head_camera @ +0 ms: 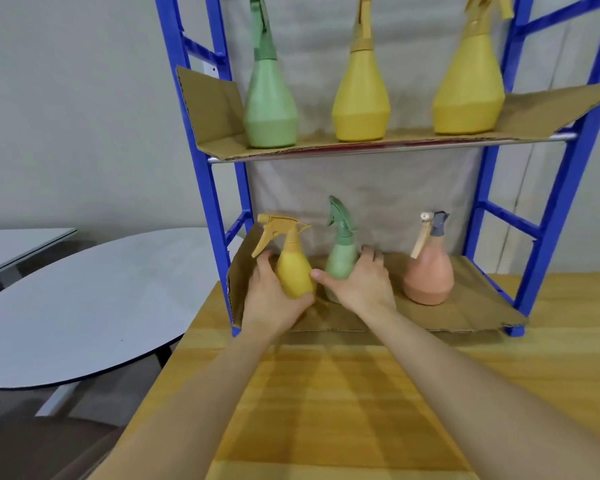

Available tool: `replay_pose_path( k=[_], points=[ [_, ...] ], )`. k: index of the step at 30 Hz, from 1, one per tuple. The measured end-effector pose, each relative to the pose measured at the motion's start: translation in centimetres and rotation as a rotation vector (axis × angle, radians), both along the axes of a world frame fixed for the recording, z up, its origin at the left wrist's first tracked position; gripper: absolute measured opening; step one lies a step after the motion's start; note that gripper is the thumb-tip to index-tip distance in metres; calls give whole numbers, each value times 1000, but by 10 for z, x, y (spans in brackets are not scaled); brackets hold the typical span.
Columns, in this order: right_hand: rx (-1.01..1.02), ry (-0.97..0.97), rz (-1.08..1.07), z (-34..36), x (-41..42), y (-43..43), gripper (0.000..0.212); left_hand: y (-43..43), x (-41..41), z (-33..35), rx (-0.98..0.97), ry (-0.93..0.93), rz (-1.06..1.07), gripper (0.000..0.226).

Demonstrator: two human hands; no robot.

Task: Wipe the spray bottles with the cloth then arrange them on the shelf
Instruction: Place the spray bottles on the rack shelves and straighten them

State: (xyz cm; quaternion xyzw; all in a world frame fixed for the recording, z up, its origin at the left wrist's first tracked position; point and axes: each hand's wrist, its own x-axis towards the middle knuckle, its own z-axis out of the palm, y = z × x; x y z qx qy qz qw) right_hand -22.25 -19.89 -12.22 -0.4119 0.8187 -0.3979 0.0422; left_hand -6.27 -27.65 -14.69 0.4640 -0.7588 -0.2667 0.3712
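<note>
On the lower shelf's cardboard, my left hand grips a small yellow spray bottle round its body at the left end. My right hand is wrapped round the base of a small green spray bottle beside it, the thumb touching the yellow one. A small pink spray bottle stands free to the right. The upper shelf holds a large green bottle and two large yellow bottles. No cloth is in sight.
The blue metal rack stands on a wooden table against a grey wall. A rounded white table lies to the left, lower down. Cardboard flaps rise at both shelves' left ends.
</note>
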Motion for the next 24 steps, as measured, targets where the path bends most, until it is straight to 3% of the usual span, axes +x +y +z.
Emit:
replay_pose_path(
  k=[4,8,11,13,15,17,22,24],
  points=[
    [52,34,65,4,-13,-4,107,1,-5,2,-33,-69,180,133],
    [41,-116,152,3,-28,5,82,-3,-6,2,16,33,48,119],
    [51,-60,121,-1,-24,11,111,-4,-4,4,-47,12,67,101],
    [39,0,54,-4,-20,11,128,-2,-6,6,-91,-27,123,111],
    [15,-14,47,-5,-22,11,116,-1,-8,5,-78,-37,140,116],
    [2,-106,81,-5,-28,13,103,-1,-8,3,-39,-46,120,106],
    [14,-33,-36,-8,-24,23,133,-5,-4,3,18,-99,94,98],
    [-26,-49,-61,-11,-22,20,124,-8,-3,7,39,-104,94,101]
  ],
)
